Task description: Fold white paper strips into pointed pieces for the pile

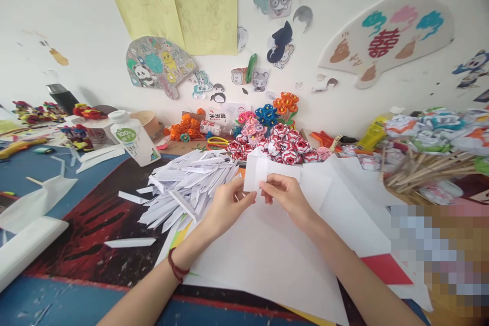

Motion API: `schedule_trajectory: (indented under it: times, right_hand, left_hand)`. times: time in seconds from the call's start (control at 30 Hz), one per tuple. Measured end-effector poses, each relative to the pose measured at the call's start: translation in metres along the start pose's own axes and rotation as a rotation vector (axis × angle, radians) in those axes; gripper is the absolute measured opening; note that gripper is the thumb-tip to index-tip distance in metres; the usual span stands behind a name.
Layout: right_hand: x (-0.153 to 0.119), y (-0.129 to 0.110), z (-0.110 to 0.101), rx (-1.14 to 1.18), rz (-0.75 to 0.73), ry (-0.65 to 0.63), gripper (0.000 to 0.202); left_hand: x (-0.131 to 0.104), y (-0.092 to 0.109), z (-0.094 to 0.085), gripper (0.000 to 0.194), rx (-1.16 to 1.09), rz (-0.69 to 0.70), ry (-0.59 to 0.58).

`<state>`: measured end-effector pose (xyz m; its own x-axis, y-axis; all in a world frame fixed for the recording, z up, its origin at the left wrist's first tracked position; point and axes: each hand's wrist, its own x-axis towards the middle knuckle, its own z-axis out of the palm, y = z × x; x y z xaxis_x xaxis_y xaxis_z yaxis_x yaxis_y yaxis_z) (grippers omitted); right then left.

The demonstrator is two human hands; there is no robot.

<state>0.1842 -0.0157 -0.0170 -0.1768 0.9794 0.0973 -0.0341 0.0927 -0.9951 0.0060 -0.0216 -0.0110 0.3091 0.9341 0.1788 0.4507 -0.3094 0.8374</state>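
A small folded piece of white paper [255, 169], pointed at its top, is held upright over the large white sheets [275, 254]. My left hand [231, 202] grips its lower left side, thumb stretched toward the right. On the opposite side my right hand [284, 194] pinches the lower right edge between thumb and fingers. A big heap of folded white paper strips [191, 183] lies just left of my hands. One loose strip [130, 242] rests apart from it on the dark red and black mat [87, 265].
Red-and-white paper flowers [284, 145] and orange flowers [287, 104] stand at the back against the wall. A white bottle [133, 137] is at back left. Wooden sticks [428, 175] and wrapped bundles crowd the right. A white box-like object [30, 249] lies at left.
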Motion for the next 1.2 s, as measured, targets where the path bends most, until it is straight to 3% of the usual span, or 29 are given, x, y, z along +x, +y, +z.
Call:
schedule_trajectory:
  times: [0.13, 0.3, 0.5, 0.6, 0.9, 1.2]
  right_hand:
    - [0.002, 0.000, -0.003, -0.034, 0.021, 0.063, 0.021]
    - [0.004, 0.001, -0.007, -0.067, 0.019, 0.046, 0.019]
    - [0.003, 0.002, -0.010, -0.067, -0.033, -0.001, 0.019]
    - [0.003, 0.003, -0.009, -0.070, -0.050, -0.007, 0.022]
    - [0.002, 0.000, -0.006, -0.109, -0.022, -0.027, 0.025]
    - [-0.002, -0.002, -0.001, 0.011, 0.008, -0.099, 0.022]
  left_hand:
    - [-0.003, -0.002, -0.003, 0.044, 0.390, 0.273, 0.177]
    - [-0.003, -0.007, -0.012, 0.023, 0.811, 0.706, 0.216]
    - [-0.005, -0.004, -0.017, 0.018, 0.929, 0.875, 0.158]
    - [-0.004, -0.004, -0.014, 0.018, 0.864, 0.816, 0.140]
    - [0.000, 0.001, -0.006, 0.015, 0.468, 0.360, 0.206]
    - [0.002, -0.001, -0.004, 0.012, 0.203, 0.184, 0.150]
